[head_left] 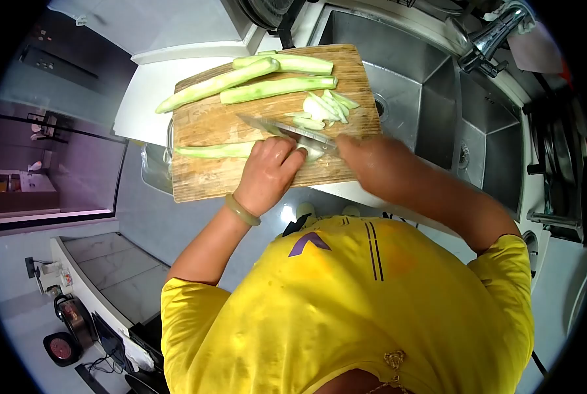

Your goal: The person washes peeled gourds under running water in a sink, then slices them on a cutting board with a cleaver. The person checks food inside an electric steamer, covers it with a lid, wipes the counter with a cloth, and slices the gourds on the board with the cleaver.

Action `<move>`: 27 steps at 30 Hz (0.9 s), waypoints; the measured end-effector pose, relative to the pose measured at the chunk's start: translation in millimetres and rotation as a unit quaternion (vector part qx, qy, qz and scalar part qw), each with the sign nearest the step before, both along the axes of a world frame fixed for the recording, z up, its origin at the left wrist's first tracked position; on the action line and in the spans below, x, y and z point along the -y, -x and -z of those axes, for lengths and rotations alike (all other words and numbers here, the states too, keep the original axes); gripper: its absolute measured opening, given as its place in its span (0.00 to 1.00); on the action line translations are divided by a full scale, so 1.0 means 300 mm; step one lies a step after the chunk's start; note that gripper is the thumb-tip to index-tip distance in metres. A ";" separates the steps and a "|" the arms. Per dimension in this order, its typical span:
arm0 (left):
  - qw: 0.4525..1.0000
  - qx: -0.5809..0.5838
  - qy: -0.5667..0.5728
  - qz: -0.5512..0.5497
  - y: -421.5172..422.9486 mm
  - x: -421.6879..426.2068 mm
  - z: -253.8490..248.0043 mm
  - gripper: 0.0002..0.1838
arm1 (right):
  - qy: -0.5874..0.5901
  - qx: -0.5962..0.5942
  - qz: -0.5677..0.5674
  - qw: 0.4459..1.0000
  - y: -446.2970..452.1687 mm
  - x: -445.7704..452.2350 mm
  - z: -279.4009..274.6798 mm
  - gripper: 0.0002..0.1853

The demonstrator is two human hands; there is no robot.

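The yellow shirt (346, 302) carries the boldest markings: an angular purple mark (310, 243) and 2 long dark stripes (375, 253) running side by side, with small dark dashes near them. On the thick wooden board (208, 121), straight brown grain shows wet and glossy in places. The right hand (372, 161) is closed around the handle of a knife (267, 125), whose broad metal blade slants across the board to a pointed tip. The left hand (267, 164) has its fingers bent down and clamped over a long, pale green vegetable piece (208, 152) lying on the board's near part, just beside the blade; the portion under the fingers is partly hidden.

Beyond the knife lie 3 smooth, tapering lengths (277, 88) of the same green, 1 of them crossing over another. To their right sits a loose heap of thin, moist slices (329, 108) — flat, pale and overlapping. A smooth, olive-toned bangle (239, 211) circles the left wrist. The board's right edge adjoins a brushed-metal sink (411, 56) with 2 angular basins — a shiny curved faucet (494, 39) stands behind.
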State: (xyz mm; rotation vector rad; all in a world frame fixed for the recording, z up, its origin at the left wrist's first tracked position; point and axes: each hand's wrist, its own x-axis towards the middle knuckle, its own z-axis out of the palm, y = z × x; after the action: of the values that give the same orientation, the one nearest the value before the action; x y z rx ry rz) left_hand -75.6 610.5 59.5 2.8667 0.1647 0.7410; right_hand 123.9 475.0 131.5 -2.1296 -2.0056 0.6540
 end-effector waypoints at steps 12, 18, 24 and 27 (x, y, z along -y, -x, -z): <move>0.999 -0.017 -0.051 0.007 -0.051 -0.061 -0.006 0.17 | 0.029 0.019 0.039 0.999 -0.009 -0.014 -0.012 0.10; 0.999 0.040 -0.009 -0.013 -0.014 -0.030 0.012 0.14 | 0.048 0.053 0.017 0.997 0.007 -0.022 0.033 0.10; 0.999 0.044 -0.010 -0.016 -0.014 -0.032 0.024 0.16 | 0.028 0.019 -0.004 0.999 0.027 -0.022 -0.001 0.09; 1.000 0.020 -0.004 -0.015 0.005 -0.017 0.009 0.15 | 0.036 0.045 -0.009 0.998 0.022 -0.048 0.024 0.09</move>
State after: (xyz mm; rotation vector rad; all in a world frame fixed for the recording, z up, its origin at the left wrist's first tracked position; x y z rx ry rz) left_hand -77.2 615.6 56.9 2.8605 0.1997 0.8052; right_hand 117.3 489.3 124.3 -2.2220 -2.0795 0.6536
